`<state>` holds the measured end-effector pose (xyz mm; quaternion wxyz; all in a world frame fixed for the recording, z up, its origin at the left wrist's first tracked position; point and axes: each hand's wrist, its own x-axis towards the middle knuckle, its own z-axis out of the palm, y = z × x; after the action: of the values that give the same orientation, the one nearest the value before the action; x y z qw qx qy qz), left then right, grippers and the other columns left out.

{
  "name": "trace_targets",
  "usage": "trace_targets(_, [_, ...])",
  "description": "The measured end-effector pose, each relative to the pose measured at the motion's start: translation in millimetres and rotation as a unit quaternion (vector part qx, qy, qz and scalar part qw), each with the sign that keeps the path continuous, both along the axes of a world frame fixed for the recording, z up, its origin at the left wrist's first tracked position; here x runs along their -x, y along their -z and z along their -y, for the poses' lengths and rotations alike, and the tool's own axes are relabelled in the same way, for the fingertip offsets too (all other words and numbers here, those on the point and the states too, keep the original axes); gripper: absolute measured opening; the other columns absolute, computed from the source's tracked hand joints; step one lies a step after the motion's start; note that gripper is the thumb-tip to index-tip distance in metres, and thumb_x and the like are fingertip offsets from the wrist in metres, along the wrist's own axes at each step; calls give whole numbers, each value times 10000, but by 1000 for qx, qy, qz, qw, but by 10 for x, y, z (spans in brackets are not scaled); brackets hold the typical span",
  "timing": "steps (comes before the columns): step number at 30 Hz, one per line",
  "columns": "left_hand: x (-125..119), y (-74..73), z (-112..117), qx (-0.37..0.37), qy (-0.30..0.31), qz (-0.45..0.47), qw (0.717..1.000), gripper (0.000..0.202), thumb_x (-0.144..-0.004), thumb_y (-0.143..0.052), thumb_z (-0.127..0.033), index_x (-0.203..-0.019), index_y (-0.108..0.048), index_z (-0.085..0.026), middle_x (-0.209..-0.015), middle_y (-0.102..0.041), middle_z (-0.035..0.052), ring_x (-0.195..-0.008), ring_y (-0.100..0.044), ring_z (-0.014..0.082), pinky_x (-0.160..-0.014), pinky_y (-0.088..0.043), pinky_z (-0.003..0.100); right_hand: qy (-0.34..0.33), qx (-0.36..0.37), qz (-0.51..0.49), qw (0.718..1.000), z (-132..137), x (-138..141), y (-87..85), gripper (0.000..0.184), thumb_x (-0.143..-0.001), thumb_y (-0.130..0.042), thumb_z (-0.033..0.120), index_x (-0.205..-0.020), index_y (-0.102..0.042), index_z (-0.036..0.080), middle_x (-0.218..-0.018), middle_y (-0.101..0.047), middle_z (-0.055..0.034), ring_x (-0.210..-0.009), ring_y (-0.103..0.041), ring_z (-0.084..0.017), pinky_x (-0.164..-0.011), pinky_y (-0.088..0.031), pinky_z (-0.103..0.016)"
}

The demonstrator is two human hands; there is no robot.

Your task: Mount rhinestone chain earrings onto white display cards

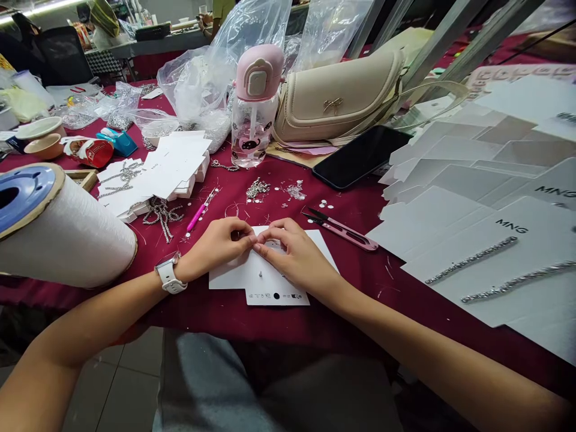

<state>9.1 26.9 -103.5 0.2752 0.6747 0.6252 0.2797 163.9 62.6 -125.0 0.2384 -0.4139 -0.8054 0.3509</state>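
A white jewellery card (231,277) lies at the table's front edge, with small print and a black dot along its near side. Over its upper part, my left hand (225,243) closes thumb and forefinger in a pinch. My right hand (294,255) meets it there, fingertips pressed together. Whatever sits between the fingertips is too small or hidden to name. Small metallic bits (260,274) show on the card. Pink thread snips (344,233) rest to the right, and a pink pen-like tool (197,217) to the left. Beyond are a pile of silver pieces (258,189) and clear plastic bits (296,191).
A big thread spool (85,228) stands at left, near stacked white cards (173,162) and silver chains (162,215). A water bottle (254,108), cream handbag (337,96) and phone (362,157) are behind. Printed cards (454,225) with silver chains (472,261) spread at right.
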Motion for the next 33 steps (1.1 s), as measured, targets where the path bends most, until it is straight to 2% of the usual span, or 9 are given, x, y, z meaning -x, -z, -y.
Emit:
trace_targets(6, [-13, -23, 5, 4, -12, 0, 1000, 126, -738, -525, -215, -723, -622, -137, -726, -617, 10, -688, -531, 110, -633, -388, 203, -6, -6, 14, 1000, 22, 13, -48, 160, -779, -486, 313, -800, -591, 194, -925, -509, -60, -885, -482, -190, -706, -394, -313])
trace_targets(9, [-15, -13, 9, -5, -14, -2, 1000, 116, -729, -529, -222, -709, -605, -136, -703, -598, 2, -655, -511, 100, -597, -376, 197, -11, -4, -2, 1000, 9, 2, -68, 152, -790, -471, 299, -804, -585, 198, -878, -527, -42, -815, -487, -162, -681, -390, -292])
trace_targets(14, [-4, 2, 15, -39, 5, -18, 999, 94, -714, -520, -205, -683, -567, -130, -665, -553, -2, -615, -479, 88, -560, -360, 192, -7, 3, -26, 1000, -9, -29, -106, 102, -751, -525, 262, -695, -578, 196, -751, -532, -8, -643, -449, -112, -593, -371, -246])
trace_targets(18, [-13, -17, 33, -89, 49, -78, 992, 90, -710, -481, -154, -632, -518, -130, -629, -503, -7, -591, -436, 79, -549, -344, 189, -4, 8, -14, 1000, -14, -42, -130, 86, -735, -532, 248, -680, -565, 192, -701, -527, 7, -568, -409, -93, -549, -346, -237])
trace_targets(23, [-9, -59, 52, -167, 116, -251, 946, 94, -704, -456, -129, -617, -491, -135, -639, -479, 7, -608, -413, 104, -566, -344, 217, -4, 3, 17, 1000, -15, -41, -159, 57, -701, -526, 189, -648, -543, 177, -685, -532, 11, -572, -429, -88, -545, -345, -227])
trace_targets(29, [25, -101, 66, -153, 168, -388, 893, 116, -773, -442, -171, -725, -536, -123, -699, -519, 29, -647, -471, 137, -593, -384, 242, -2, -26, 54, 998, -13, -63, -174, 57, -673, -529, 180, -618, -540, 169, -648, -529, 10, -556, -451, -92, -535, -357, -234])
trace_targets(33, [32, -126, 76, -153, 177, -426, 874, 127, -790, -443, -179, -735, -542, -122, -703, -527, 35, -665, -498, 154, -607, -407, 254, -8, -29, 41, 999, -32, -86, -179, 60, -653, -528, 165, -595, -543, 167, -631, -533, 5, -549, -462, -94, -527, -377, -228])
